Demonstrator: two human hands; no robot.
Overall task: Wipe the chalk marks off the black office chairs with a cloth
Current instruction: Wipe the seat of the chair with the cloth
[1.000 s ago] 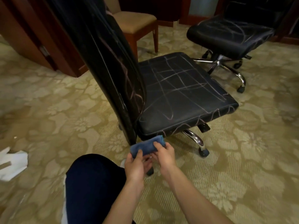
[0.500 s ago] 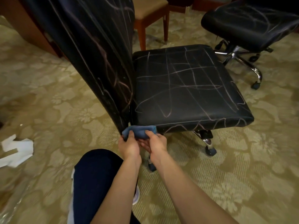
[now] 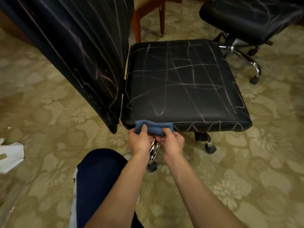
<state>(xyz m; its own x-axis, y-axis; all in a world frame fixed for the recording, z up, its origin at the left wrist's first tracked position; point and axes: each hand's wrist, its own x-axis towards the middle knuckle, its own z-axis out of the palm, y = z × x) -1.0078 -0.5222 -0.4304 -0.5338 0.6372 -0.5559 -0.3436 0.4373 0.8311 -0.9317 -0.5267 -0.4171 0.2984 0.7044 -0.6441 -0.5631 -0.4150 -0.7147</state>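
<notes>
A black office chair stands in front of me, its seat (image 3: 184, 83) and tall backrest (image 3: 79, 51) crossed by pale chalk lines. A folded blue cloth (image 3: 153, 128) rests against the seat's near edge, at its left end. My left hand (image 3: 139, 142) grips the cloth's left part and my right hand (image 3: 171, 142) grips its right part, thumbs on top. A second black office chair (image 3: 246, 15) with chalk marks stands at the top right.
A wooden chair (image 3: 148, 17) with a tan seat stands behind the near chair. The chrome star bases and castors (image 3: 210, 148) stick out under both office chairs. My knee in dark trousers (image 3: 98, 175) is at the bottom. White paper (image 3: 9, 155) lies on the patterned carpet at left.
I have come closer to the chair. Both hands have carried the cloth up from below the seat to its near edge.
</notes>
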